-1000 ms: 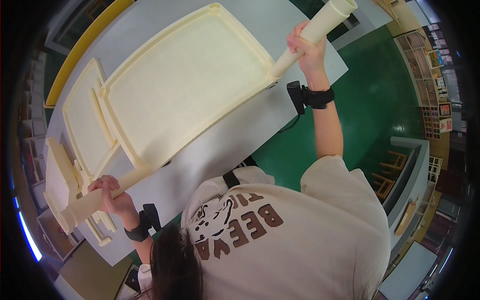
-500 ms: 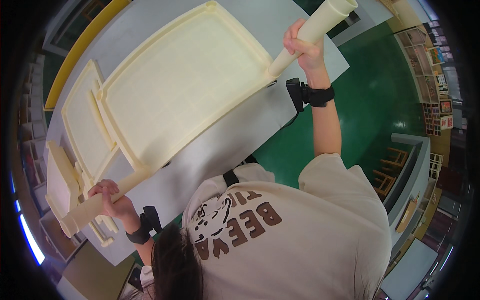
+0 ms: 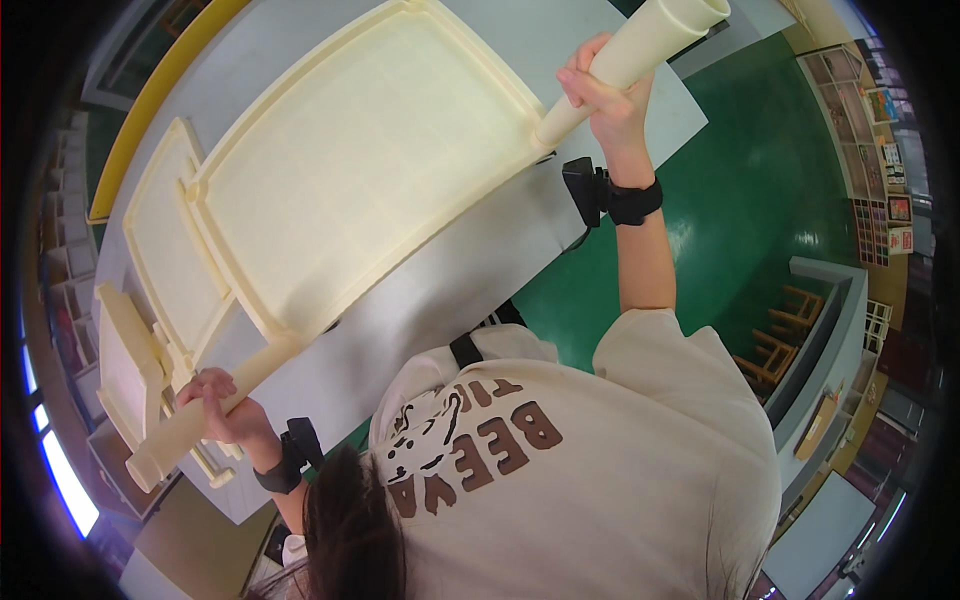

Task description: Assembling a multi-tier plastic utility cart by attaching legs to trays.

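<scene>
A large cream plastic panel [image 3: 360,190] with a raised rim lies tilted across the view over the table. Thick cream tubes extend from its two near corners. My left hand [image 3: 222,405] is closed around the left tube [image 3: 163,452], near its flared outer end. Around the right tube [image 3: 655,45], the fingers of my right hand [image 3: 610,95] are wrapped; its open, hollow end points to the upper right. Whether the panel touches the table beneath cannot be made out.
Smaller cream panels [image 3: 170,240] and a cream frame part [image 3: 130,365] rest at the left on the grey-white table [image 3: 420,275]. A yellow curved edge [image 3: 150,100] runs behind. Green floor [image 3: 740,180], wooden chairs [image 3: 780,335] and shelves [image 3: 840,120] are to the right.
Both hands keep their hold on the tubes. The left tube's outer end sits slightly lower in view, and the panel's far edge has shifted slightly up.
</scene>
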Demonstrator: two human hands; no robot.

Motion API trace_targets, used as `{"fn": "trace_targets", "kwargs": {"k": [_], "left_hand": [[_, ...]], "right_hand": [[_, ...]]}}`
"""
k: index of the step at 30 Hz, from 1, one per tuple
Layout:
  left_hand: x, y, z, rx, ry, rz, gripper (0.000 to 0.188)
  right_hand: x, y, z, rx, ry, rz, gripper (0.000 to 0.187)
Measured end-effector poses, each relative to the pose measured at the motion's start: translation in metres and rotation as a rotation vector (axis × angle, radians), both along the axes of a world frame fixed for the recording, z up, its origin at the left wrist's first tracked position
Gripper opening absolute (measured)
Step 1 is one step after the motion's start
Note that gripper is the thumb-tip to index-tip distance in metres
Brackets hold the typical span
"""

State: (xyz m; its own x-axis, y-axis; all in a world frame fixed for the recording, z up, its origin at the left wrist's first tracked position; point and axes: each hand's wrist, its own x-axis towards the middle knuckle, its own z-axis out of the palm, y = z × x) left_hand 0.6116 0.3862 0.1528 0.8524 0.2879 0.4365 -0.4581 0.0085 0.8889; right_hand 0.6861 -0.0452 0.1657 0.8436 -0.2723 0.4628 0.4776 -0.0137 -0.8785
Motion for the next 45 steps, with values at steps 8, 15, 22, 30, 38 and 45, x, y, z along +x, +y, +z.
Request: {"fn": "trace_targets", "kwargs": {"k": [8,15,22,30,38,45], "left_hand": [[0.001,0.000,-0.001,-0.051,0.012,-0.009,0.008],[-0.002,0.004,-0.001,-0.065,0.025,-0.006,0.009],[0.000,0.001,0.000,-0.080,0.038,-0.009,0.009],[0.016,-0.004,-0.002,-0.059,0.025,0.078,0.010],[0.002,-0.014,-0.009,-0.108,-0.038,0.122,0.021],[-0.015,-0.017,0.004,-0.017,0.088,-0.076,0.017]], "right_hand": [[0.008,-0.017,0.002,0.038,0.037,0.145,0.016],[0.010,-0.029,-0.003,-0.052,0.047,0.439,0.019],[0.014,-0.035,-0.004,0.001,0.082,0.520,0.018],[0.022,-0.034,-0.010,0.019,0.019,0.451,0.019],[0.020,-0.039,-0.027,0.190,0.142,0.297,0.026],[0.014,-0.041,-0.002,0.021,0.102,0.243,0.019]]}}
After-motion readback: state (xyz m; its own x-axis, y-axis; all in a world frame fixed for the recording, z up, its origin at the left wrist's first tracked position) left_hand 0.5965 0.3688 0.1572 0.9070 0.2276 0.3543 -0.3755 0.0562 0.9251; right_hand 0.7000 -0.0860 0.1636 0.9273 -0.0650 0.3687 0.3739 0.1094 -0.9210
